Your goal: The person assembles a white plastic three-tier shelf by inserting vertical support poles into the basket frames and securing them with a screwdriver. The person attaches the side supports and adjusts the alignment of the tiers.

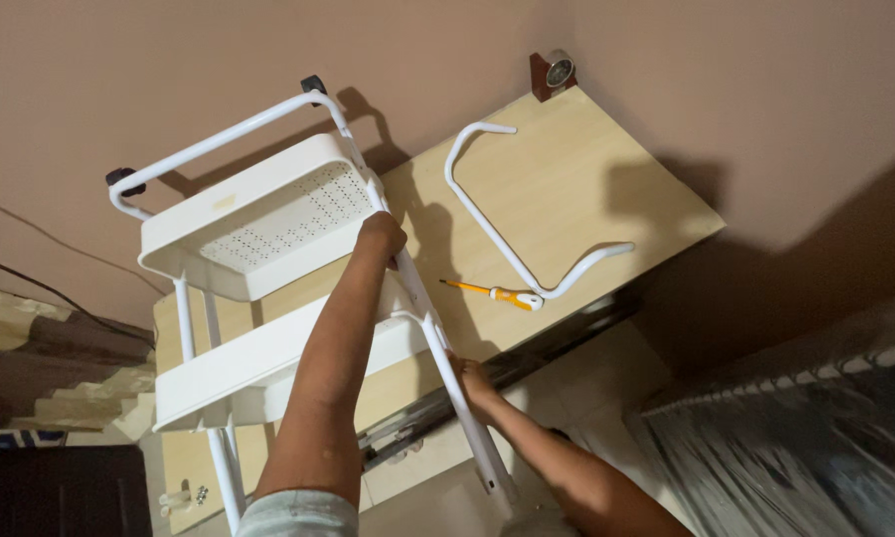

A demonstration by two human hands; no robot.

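A white metal trolley frame with two perforated trays (268,214) lies tipped on a light wooden table (576,189). My left hand (382,237) is closed around the white upright tube (437,348) just beside the upper tray's corner. Lower on the same tube, my right hand (475,386) grips the pole near its free end. The lower tray (239,373) sits under my left forearm.
A bent white U-shaped handle tube (502,244) lies on the table beside a yellow-handled screwdriver (502,293). Small white fittings and screws (181,497) sit near the table's front corner. A small clock (555,72) stands at the far edge by the wall. Black castors (125,179) top the frame.
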